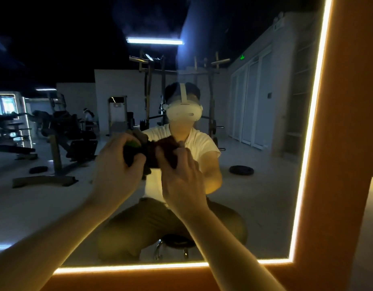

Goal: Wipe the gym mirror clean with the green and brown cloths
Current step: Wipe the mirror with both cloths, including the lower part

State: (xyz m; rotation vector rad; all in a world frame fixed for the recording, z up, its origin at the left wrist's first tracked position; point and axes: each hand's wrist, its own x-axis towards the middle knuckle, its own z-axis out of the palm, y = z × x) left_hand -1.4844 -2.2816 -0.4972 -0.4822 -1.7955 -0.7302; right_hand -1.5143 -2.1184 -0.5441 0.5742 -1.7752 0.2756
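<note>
The gym mirror (254,196) fills the view, and both my arms reach up to it at mid-height. My left hand (116,162) grips the green cloth (132,143), a bunched wad that looks mostly dark with a bright green patch at the top. Right beside it, my right hand (182,177) holds the brown cloth (167,148), reddish-brown and crumpled, with the fingers curled over it. The two cloths touch each other between my hands. Whether they press on the glass I cannot tell.
A glowing LED strip (307,131) edges the mirror on the right and bottom, set in an orange frame (349,143). The glass reflects a seated person on a round stool (175,243), weight racks, benches and weight plates (241,170) on the floor.
</note>
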